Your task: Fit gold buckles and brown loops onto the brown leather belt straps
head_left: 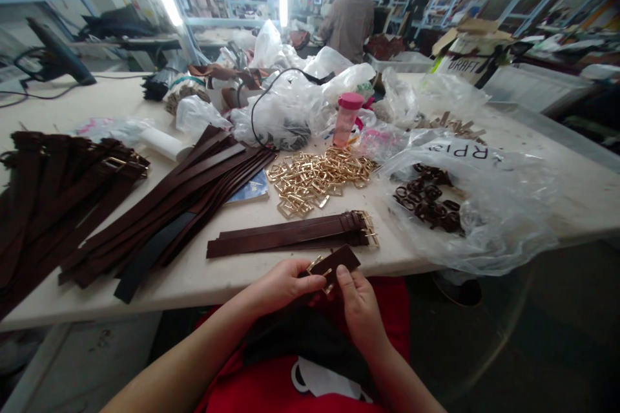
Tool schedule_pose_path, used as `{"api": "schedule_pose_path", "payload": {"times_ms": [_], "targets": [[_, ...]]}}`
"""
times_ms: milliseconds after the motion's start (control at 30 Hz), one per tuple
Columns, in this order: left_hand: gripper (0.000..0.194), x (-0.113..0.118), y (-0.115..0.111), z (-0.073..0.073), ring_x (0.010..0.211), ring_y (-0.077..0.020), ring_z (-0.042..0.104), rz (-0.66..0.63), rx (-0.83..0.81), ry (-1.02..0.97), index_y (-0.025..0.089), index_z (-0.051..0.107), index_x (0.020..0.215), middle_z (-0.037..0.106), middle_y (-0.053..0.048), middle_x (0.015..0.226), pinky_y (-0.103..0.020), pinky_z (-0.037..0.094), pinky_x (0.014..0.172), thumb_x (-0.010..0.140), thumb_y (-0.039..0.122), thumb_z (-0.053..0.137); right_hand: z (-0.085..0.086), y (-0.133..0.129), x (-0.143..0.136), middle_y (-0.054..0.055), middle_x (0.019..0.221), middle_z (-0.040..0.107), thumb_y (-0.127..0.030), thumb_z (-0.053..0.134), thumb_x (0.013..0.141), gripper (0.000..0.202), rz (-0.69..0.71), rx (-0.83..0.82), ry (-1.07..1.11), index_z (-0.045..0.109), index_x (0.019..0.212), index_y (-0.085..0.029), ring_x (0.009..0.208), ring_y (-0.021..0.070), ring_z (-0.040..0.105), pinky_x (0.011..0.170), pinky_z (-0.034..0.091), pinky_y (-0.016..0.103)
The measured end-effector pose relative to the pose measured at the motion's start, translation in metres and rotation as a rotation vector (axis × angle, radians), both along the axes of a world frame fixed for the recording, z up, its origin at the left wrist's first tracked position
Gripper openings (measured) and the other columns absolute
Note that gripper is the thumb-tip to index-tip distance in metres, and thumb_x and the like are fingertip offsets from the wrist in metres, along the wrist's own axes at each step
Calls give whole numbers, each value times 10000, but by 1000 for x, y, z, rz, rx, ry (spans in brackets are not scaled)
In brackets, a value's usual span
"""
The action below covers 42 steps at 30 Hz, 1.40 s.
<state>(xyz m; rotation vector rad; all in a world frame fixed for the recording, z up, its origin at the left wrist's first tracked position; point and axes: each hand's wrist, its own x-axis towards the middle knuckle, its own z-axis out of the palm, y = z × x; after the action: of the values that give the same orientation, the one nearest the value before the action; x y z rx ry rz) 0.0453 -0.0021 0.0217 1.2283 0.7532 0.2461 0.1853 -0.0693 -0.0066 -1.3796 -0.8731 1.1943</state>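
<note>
In front of my lap, at the table's near edge, my left hand (pixel 290 280) is closed around a gold belt buckle (pixel 317 263) and the strap beside it. My right hand (pixel 358 300) pinches a short dark brown leather strap (pixel 346 258), thumb on top, with the strap running through the buckle. My fingers hide part of both. Just beyond lie brown belt straps (pixel 290 232) with gold buckles at their right ends. A heap of loose gold buckles (pixel 320 174) sits behind them. Small brown leather loops (pixel 431 200) rest in a clear plastic bag (pixel 508 206) to the right.
Long brown straps (pixel 194 187) lie fanned out at left, beside a pile of buckled belts (pixel 48 193). A pink-lidded jar (pixel 347 119) and crumpled plastic bags (pixel 276 103) stand farther back. Another person (pixel 351 19) is across the table (pixel 194 300).
</note>
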Motion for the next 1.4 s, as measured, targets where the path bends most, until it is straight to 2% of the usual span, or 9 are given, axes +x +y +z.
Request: {"api": "schedule_pose_path", "payload": {"times_ms": [300, 500, 600, 700, 833, 1067, 1233, 1333, 1400], "targets": [[286, -3, -2, -5, 494, -81, 437, 14, -4, 39, 129, 559, 708, 500, 25, 581, -188, 350, 480, 744, 412, 531, -4, -3, 4, 33, 829, 629, -286, 485, 843, 172, 40, 262, -364, 599, 934, -195, 743, 168, 606, 647, 490, 258], [230, 1, -9, -1, 496, -79, 408, 74, 63, 96, 133, 540, 652, 486, 34, 565, -186, 318, 478, 750, 334, 485, -7, -7, 10, 80, 1010, 607, -155, 475, 837, 306, 127, 536, -693, 570, 1119, -228, 925, 197, 575, 801, 475, 334], [215, 2, -13, 3, 531, -92, 429, 119, 160, 159, 136, 541, 664, 499, 32, 577, -187, 333, 502, 759, 311, 460, -7, -5, 10, 70, 907, 603, -206, 510, 823, 224, 69, 470, -701, 619, 1017, -224, 837, 192, 579, 738, 487, 329], [201, 1, -15, 14, 595, -110, 456, 89, 271, 181, 138, 566, 753, 528, 23, 637, -188, 360, 544, 764, 321, 482, -3, -1, 6, 24, 763, 579, -284, 542, 807, 120, -31, 320, -470, 607, 855, -196, 712, 161, 568, 647, 485, 282], [246, -3, -13, 22, 648, -125, 462, 13, 350, 192, 146, 566, 771, 535, 15, 683, -195, 379, 590, 798, 369, 466, 4, 4, 1, -6, 725, 583, -315, 554, 801, 140, -54, 191, -169, 531, 851, -186, 647, 132, 554, 621, 477, 254], [335, 7, 8, 9, 728, -173, 516, 10, 309, 170, 141, 614, 794, 623, -4, 762, -220, 405, 666, 754, 456, 506, 6, 6, 5, 17, 769, 563, -211, 483, 836, 89, -29, 431, -534, 569, 862, -216, 724, 154, 537, 653, 427, 275], [289, 11, 18, -3, 684, -168, 522, 60, 385, 294, 151, 604, 754, 619, 9, 706, -216, 396, 618, 708, 432, 557, 7, 10, 10, 31, 809, 573, -187, 453, 846, 140, 49, 427, -558, 562, 929, -219, 759, 163, 541, 678, 423, 286], [406, 10, 17, -13, 635, -162, 533, 154, 398, 370, 145, 546, 1009, 613, 16, 679, -222, 397, 583, 681, 381, 592, 5, 12, 12, 30, 802, 581, -208, 444, 849, 136, 95, 369, -499, 565, 911, -209, 749, 162, 553, 670, 431, 276], [675, 9, 15, -15, 657, -163, 557, 156, 354, 308, 154, 332, 1284, 639, 13, 733, -237, 423, 632, 691, 343, 593, 3, 13, 13, 31, 810, 593, -231, 449, 848, 139, 102, 298, -438, 569, 910, -199, 750, 162, 566, 670, 440, 269]]}}
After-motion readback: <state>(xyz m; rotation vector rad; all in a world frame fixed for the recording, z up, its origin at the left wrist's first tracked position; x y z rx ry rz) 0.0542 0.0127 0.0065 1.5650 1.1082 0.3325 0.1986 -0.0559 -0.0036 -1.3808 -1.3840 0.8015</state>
